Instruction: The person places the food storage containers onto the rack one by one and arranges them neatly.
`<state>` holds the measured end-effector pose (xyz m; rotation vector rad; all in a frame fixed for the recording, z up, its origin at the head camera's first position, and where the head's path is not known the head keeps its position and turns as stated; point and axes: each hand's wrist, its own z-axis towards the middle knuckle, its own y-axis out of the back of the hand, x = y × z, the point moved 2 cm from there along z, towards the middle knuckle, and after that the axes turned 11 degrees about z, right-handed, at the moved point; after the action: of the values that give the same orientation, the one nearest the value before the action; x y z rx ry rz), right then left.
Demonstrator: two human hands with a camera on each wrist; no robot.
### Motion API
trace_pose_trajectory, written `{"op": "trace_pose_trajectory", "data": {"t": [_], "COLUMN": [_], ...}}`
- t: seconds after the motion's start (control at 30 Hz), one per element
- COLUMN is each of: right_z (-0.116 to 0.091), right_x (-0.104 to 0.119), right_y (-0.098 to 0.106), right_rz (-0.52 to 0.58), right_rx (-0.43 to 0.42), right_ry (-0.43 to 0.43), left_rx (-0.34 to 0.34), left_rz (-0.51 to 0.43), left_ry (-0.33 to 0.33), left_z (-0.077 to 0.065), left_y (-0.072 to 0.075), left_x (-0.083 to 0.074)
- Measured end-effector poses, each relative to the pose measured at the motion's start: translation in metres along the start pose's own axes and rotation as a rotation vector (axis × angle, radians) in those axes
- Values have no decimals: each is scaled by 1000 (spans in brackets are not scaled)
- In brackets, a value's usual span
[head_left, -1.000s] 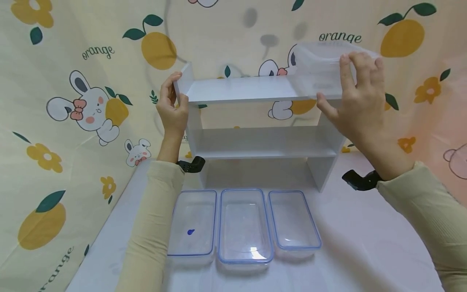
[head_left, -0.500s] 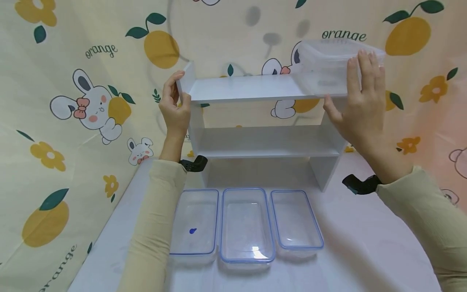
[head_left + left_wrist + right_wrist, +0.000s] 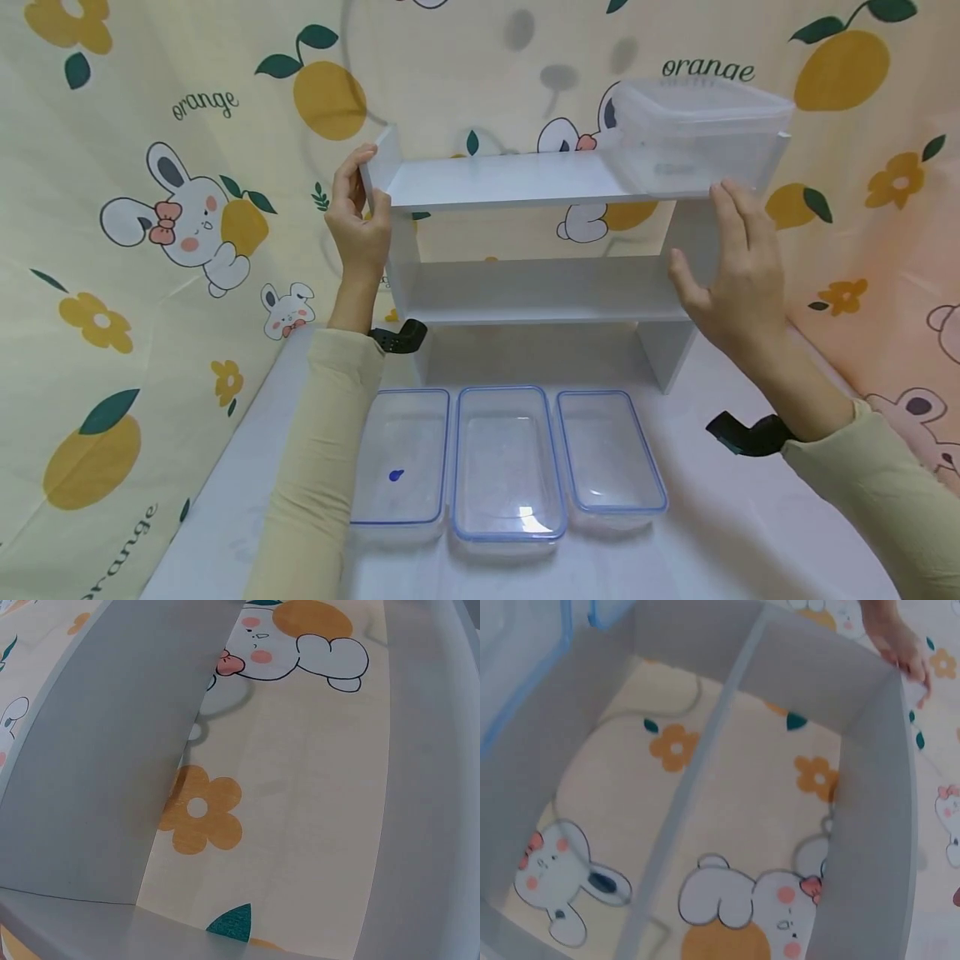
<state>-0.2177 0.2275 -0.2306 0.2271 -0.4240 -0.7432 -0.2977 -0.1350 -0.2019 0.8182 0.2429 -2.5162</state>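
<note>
Right hand [image 3: 738,275], right of the frame: fingers straight and side by side, thumb spread off toward the left, nothing gripped. Fingertips overlap the lower front edge of the clear, frosted rectangular plastic box [image 3: 697,142]; can't tell if they touch it or sit just in front. That's the relation that counts, I'd judge: box directly above and beyond the right fingertips, upper right of the frame, at the right end of the top board of the white three-level shelf unit [image 3: 510,181]. Box looks upright and level, longer side apparently left-right across the frame; depth is foreshortened, so not certain on the axis. Right hand is clearly the nearer one. Left hand [image 3: 358,221] is well apart, at the opposite end of the board, left of centre: fingers curled round the edge of the white upright side panel [image 3: 384,162], thumb on the near side. Its own wrist view doesn't show the fingers. Further out, below the shelf: three clear blue-rimmed rectangular containers [image 3: 508,467] in a row on the white tabletop [image 3: 690,550], lower centre, long sides running toward the camera. Patterned yellow cloth backdrop [image 3: 465,92] behind everything.
</note>
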Motion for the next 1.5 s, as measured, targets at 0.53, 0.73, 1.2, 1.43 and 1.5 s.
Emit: {"op": "trace_pose_trajectory", "data": {"t": [0.53, 0.73, 1.2, 1.43, 1.5], "right_z": [-51, -63, -102, -123, -130], "right_x": [6, 8, 9, 7, 5], "right_y": [5, 4, -6, -11, -12], "right_rz": [46, 52, 136, 166, 167], "right_rx": [99, 120, 246, 271, 289], "right_ry": [-23, -50, -178, -216, -235], "left_rx": [13, 10, 19, 14, 13], "left_rz": [-4, 0, 17, 2, 1], "left_ry": [-6, -2, -19, -7, -2], "left_z": [0, 0, 7, 3, 1], "left_y": [0, 1, -3, -1, 0], "left_x": [-3, -4, 30, 13, 4]}}
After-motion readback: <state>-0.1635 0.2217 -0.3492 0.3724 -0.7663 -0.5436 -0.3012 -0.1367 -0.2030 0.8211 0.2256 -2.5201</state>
